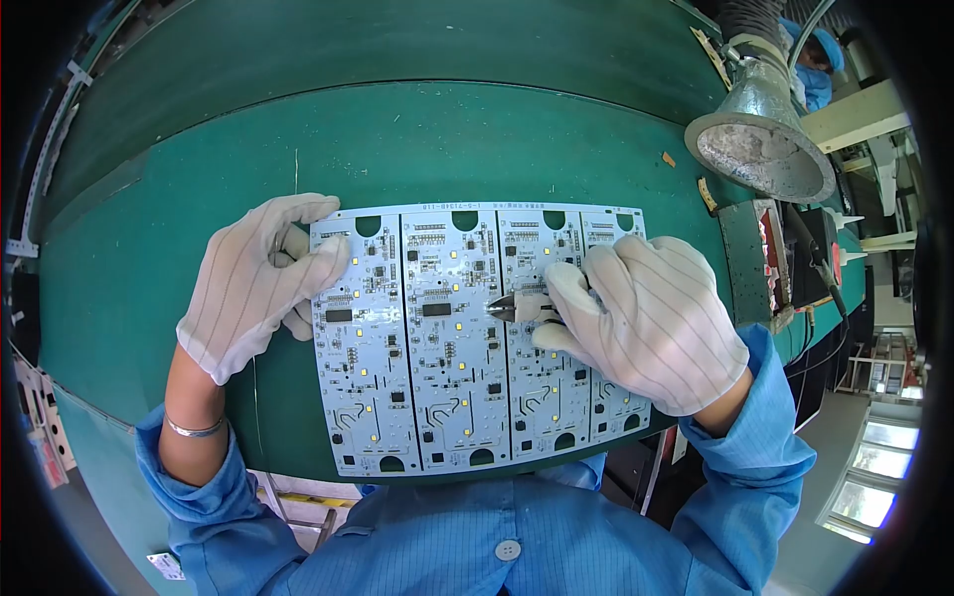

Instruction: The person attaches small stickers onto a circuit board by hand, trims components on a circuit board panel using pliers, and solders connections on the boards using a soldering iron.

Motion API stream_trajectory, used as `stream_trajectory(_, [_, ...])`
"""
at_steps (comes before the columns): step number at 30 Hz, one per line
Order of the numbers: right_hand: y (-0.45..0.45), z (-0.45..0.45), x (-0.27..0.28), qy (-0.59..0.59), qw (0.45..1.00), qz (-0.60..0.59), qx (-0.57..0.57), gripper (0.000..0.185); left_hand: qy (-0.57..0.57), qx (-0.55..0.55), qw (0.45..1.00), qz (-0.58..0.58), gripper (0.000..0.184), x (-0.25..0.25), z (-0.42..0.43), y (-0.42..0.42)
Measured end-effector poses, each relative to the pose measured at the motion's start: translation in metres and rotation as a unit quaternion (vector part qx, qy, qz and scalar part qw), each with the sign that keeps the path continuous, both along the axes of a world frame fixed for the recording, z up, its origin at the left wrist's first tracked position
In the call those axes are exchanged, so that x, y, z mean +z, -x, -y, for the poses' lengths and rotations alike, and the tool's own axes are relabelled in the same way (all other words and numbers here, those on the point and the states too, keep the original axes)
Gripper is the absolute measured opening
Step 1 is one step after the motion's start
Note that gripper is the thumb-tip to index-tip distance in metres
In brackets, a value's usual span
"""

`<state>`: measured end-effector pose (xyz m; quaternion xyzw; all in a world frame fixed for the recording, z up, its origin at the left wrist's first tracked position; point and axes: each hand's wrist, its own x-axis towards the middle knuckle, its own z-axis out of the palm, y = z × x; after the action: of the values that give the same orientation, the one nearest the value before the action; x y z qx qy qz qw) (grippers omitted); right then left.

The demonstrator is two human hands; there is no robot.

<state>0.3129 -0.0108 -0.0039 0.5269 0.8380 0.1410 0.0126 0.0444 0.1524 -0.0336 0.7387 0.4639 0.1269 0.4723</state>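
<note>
A white circuit board panel [452, 348], split into several strips by dark slots, lies on the green mat in front of me. My left hand [263, 278], in a striped white glove, pinches the panel's left edge near its upper corner. Over the right part of the panel is my gloved right hand [646, 323], closed around a pair of cutting pliers [517, 307]. The dark jaws of the pliers point left, by the slot between the second and third strips. Most of the handles are hidden in my right hand, and I cannot tell whether the jaws touch the board.
A metal fume funnel [760, 149] hangs at the upper right. Below it stands a metal-cased box [755, 263] with cables beside it. Small orange scraps [668, 159] lie on the green mat [497, 139]. Another person in a blue cap [825, 45] is at the far right.
</note>
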Motion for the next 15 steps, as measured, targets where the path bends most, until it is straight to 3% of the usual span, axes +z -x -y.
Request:
stream_trajectory(8, [0.001,0.001,-0.002,-0.025,0.999,0.037,0.014,0.04,0.006,0.008,1.0,0.009,0.054,0.001,0.001,0.0])
stream_trajectory(15, [-0.011,0.0,-0.002,-0.029,0.998,-0.063,0.002,0.033,0.007,0.016,1.0,0.017,0.057,0.0,0.0,0.003])
